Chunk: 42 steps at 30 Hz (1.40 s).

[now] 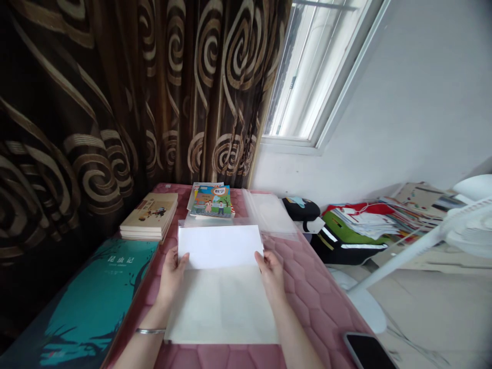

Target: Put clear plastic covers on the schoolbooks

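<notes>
Both hands grip a white paper sheet (pixel 219 246) by its left and right edges, with clear plastic film showing around its top and sides. My left hand (pixel 174 266) is closed on the left edge, thumb on top. At the opposite edge my right hand (pixel 271 269) pinches in the same way. Below the white sheet, between my forearms, lies a larger milky, translucent plastic cover (pixel 223 312). Whether the sheet sits inside the film or on it I cannot tell.
Left lie a large teal book (pixel 96 302) and stacked beige books (pixel 149 215). A maths textbook (pixel 211 201) tops a pile behind my hands, beside clear plastic covers (pixel 269 211). A phone (pixel 368 351) rests at the pink padded surface's (pixel 307 292) right edge; a white fan (pixel 407 256) stands beyond.
</notes>
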Motion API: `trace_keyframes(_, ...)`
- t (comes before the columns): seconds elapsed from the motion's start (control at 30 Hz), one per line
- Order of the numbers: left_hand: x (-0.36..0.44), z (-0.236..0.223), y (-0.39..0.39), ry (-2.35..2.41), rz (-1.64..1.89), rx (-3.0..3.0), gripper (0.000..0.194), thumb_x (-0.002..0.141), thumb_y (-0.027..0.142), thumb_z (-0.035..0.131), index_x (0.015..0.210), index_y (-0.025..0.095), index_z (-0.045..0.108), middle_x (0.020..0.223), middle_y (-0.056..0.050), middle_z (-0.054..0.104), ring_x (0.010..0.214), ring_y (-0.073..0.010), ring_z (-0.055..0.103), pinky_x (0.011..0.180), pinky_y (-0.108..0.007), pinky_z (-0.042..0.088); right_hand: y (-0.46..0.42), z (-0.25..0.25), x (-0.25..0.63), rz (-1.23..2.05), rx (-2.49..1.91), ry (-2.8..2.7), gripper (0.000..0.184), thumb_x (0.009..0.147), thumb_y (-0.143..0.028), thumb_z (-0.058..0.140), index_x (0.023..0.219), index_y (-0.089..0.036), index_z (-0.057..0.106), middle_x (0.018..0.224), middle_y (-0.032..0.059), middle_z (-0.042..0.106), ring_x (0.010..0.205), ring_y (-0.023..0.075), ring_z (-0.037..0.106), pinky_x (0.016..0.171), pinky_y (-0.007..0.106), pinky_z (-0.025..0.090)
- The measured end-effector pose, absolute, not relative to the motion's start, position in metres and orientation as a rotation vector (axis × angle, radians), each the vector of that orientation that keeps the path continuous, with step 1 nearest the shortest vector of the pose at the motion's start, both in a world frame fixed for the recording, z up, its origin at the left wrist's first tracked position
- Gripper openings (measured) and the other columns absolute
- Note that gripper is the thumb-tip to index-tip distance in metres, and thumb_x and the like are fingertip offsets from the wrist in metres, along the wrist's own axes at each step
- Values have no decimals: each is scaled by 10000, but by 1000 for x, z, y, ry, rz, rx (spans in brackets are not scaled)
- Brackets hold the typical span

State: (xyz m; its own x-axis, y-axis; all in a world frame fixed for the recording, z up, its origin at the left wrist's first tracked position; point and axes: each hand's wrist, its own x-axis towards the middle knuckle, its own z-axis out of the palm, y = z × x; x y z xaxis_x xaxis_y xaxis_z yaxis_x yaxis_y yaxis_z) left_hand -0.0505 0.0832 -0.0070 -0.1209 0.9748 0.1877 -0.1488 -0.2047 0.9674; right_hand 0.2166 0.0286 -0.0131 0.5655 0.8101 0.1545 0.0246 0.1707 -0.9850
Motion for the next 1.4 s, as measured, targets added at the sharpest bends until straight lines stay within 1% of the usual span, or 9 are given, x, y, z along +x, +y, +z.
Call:
trace_keyframes(0.13, -51, -4, 80, 1055, 1487, 1186, 451, 699, 474, 719, 1010, 190, 557, 995, -70, 682, 954, -222, 629, 890, -369, 463, 30, -14, 216, 668, -1312, -795, 501, 617, -682, 714, 661, -208, 557, 592, -10, 585, 534, 149, 492, 497, 261, 386)
trace_keyframes(0.3, -54, -5, 80, 1047, 1489, 1203, 455, 695, 435, 735, 1044, 198, 564, 1060, -72, 667, 1027, -230, 615, 919, -363, 457, 29, -13, 215, 651, -1344, -801, 486, 645, -676, 695, 670, -212, 552, 588, -9, 583, 545, 159, 507, 499, 266, 389)
trace_keyframes(0.53, -51, -11, 87, 1001, 1510, 1158, 446, 684, 445, 745, 998, 186, 562, 967, -65, 690, 913, -210, 638, 855, -358, 481, 30, -15, 218, 563, -1306, -843, 424, 685, -620, 693, 699, -215, 571, 607, -33, 545, 556, 138, 481, 529, 255, 386)
trace_keyframes(0.73, -52, -4, 81, 1053, 1498, 1185, 479, 674, 481, 746, 1008, 184, 572, 994, -73, 684, 946, -225, 632, 870, -359, 473, 32, -17, 218, 584, -1300, -827, 468, 665, -657, 694, 690, -205, 573, 641, 5, 613, 581, 164, 535, 533, 274, 428)
trace_keyframes(0.83, -54, -1, 78, 1093, 1472, 1225, 484, 685, 455, 746, 1048, 191, 566, 1030, -67, 668, 989, -222, 620, 885, -340, 460, 32, -18, 218, 590, -1296, -837, 456, 691, -647, 682, 713, -204, 577, 666, 12, 625, 599, 172, 552, 545, 281, 439)
trace_keyframes(0.97, -55, -4, 80, 1031, 1481, 1207, 478, 681, 434, 751, 1043, 187, 560, 1018, -64, 666, 962, -209, 625, 875, -331, 462, 32, -20, 217, 607, -1272, -835, 423, 715, -617, 680, 747, -209, 574, 695, 9, 621, 620, 173, 560, 561, 282, 444)
trace_keyframes(1.07, -54, -9, 83, 999, 1505, 1185, 467, 691, 433, 748, 1043, 190, 560, 1020, -63, 670, 947, -201, 625, 876, -334, 461, 32, -19, 216, 594, -1244, -817, 413, 688, -589, 715, 786, -213, 574, 706, 1, 615, 626, 167, 560, 570, 277, 448)
trace_keyframes(1.27, -52, -9, 84, 969, 1504, 1199, 434, 717, 434, 733, 1031, 194, 556, 1012, -67, 678, 949, -196, 624, 889, -343, 463, 37, -19, 218, 578, -1206, -746, 458, 612, -568, 767, 789, -224, 521, 683, -22, 599, 589, 147, 550, 542, 261, 440)
trace_keyframes(1.4, -52, -6, 82, 991, 1509, 1191, 434, 695, 440, 747, 1005, 198, 564, 1002, -68, 684, 954, -207, 634, 899, -357, 470, 38, -21, 219, 623, -1192, -705, 555, 584, -555, 789, 944, -216, 537, 753, 10, 663, 640, 179, 603, 586, 290, 476)
